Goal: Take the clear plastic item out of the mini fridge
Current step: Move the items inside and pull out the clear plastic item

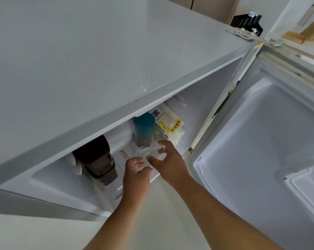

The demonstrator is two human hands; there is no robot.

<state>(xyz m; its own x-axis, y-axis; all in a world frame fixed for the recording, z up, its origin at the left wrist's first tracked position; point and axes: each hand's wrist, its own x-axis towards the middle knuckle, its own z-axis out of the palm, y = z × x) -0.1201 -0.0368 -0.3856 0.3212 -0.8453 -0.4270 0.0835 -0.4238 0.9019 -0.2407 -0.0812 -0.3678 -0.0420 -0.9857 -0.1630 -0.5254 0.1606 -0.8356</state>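
Note:
The clear plastic item [149, 153], round and see-through, sits at the front of the open mini fridge [197, 98], just in front of a teal-capped bottle. My left hand [136, 173] grips its lower left part with curled fingers. My right hand [168, 159] wraps around its right side, thumb toward the left hand. Both hands reach in under the fridge's grey top. The item's exact shape is hard to make out through the fingers.
Inside stand a teal-capped bottle [144, 128], a dark brown container [98, 159] to the left, and a white bread bag with a yellow label [168, 123] at the back. The fridge door [261, 141] hangs open on the right. A black object [246, 22] stands behind the fridge top.

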